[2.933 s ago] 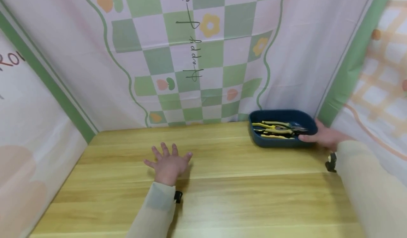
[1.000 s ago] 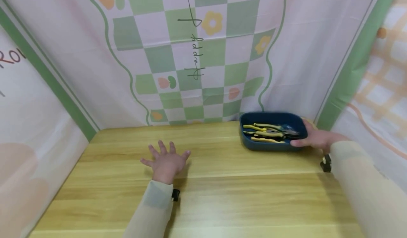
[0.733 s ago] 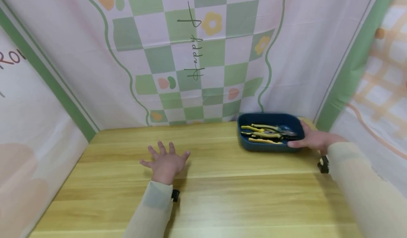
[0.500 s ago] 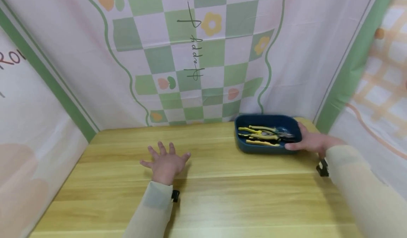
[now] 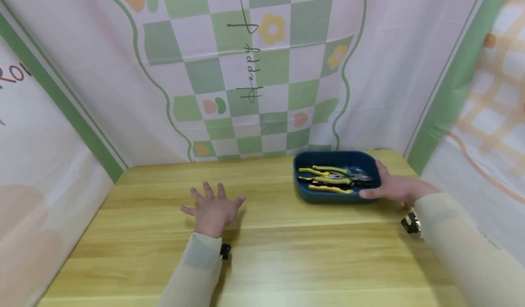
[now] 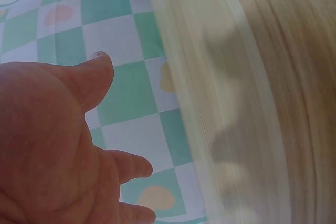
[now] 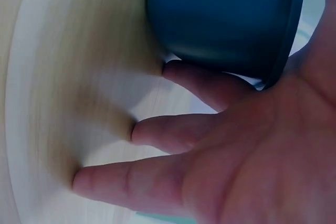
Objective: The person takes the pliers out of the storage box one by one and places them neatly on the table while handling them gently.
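Observation:
A dark blue bin stands on the table near its back edge, right of centre, and holds several pliers with yellow handles. My right hand rests against the bin's right end, its thumb along the front wall. In the right wrist view three straight fingers of the right hand reach down to the wood, one of them against the bin's outer wall. Well left of the bin, my left hand is spread with nothing in it. The left wrist view shows the left hand with fingers apart.
A wooden table spans the front. Behind it hangs a green and white checked cloth, close to the bin's back wall. More cloth hangs on the left and on the right.
The bin, with the pliers in it, has slid left and a little nearer, and my right hand has moved along with it. My left hand has hardly moved.

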{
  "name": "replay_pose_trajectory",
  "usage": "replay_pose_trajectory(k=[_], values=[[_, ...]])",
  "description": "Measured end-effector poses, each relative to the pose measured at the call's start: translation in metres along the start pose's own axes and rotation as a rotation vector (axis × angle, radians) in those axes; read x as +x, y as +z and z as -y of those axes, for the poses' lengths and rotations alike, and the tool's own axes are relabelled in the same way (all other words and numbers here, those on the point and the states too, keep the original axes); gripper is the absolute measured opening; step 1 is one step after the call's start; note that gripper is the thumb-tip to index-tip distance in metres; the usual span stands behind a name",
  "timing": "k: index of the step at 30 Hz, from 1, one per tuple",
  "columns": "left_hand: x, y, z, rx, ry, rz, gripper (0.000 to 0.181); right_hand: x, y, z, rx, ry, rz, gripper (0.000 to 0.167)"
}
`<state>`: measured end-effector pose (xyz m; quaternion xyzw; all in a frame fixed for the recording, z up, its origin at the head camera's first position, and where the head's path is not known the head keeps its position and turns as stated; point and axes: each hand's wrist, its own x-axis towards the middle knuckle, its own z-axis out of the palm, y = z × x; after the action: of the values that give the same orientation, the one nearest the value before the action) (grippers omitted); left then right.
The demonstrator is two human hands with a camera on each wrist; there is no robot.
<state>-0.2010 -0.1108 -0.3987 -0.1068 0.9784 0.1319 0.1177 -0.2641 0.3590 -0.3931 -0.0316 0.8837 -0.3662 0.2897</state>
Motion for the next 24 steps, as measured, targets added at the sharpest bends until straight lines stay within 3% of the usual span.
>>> replay_pose_trajectory(k=[9, 24], values=[[0.0, -0.003, 0.001, 0.003, 0.004, -0.004, 0.087, -0.002, 0.016, 0.01, -0.035, -0.045, -0.009, 0.13], [-0.003, -0.007, 0.002, 0.002, 0.009, 0.006, 0.089, -0.008, 0.039, 0.031, -0.056, -0.033, -0.004, 0.132]])
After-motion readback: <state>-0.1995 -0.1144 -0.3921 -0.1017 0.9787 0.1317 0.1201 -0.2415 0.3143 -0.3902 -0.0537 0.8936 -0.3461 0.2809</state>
